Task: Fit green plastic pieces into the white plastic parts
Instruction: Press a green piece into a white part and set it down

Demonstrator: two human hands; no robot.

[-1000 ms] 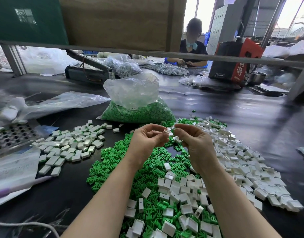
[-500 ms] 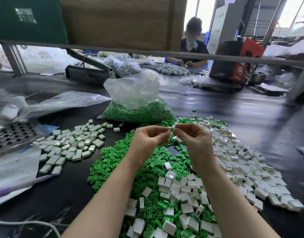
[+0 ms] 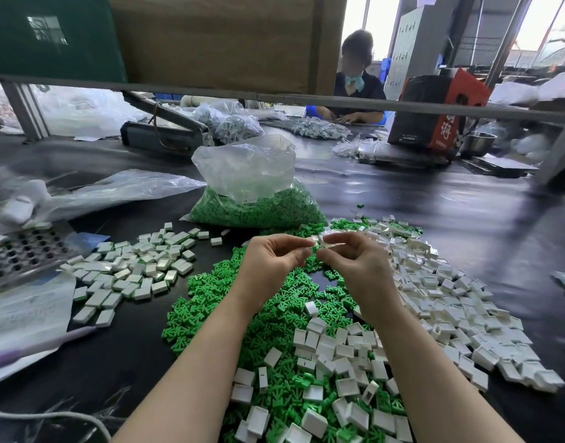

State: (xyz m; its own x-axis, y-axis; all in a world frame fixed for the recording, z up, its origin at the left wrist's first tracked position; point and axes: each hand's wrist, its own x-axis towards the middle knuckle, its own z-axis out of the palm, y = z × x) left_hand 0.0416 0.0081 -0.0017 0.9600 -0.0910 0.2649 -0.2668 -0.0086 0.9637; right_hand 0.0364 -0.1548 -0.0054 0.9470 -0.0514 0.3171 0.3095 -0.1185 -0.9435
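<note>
Workshop w/ a long black table (image 3: 434, 219) running back to a second person (image 3: 358, 87) seated at the far edge beside a red-and-black box (image 3: 434, 110). Near the table's front edge, centre, lies a spread of loose green pieces (image 3: 243, 302), w/ white parts (image 3: 460, 302) heaped along its right side and more mixed in toward the front. Both hands meet just above the far end of that green spread: left hand (image 3: 271, 260) and right hand (image 3: 361, 263) each have fingers curled, pinching one small white part (image 3: 318, 242) between their fingertips; a bit of green shows at its lower side, but can't tell if it's seated in. Behind the hands sits a clear bag of green pieces (image 3: 252, 203), top open and crumpled. Toward the left edge: a separate cluster of white-and-green units (image 3: 137, 270), a perforated metal tray (image 3: 22, 251), flat plastic bags (image 3: 108, 193).
</note>
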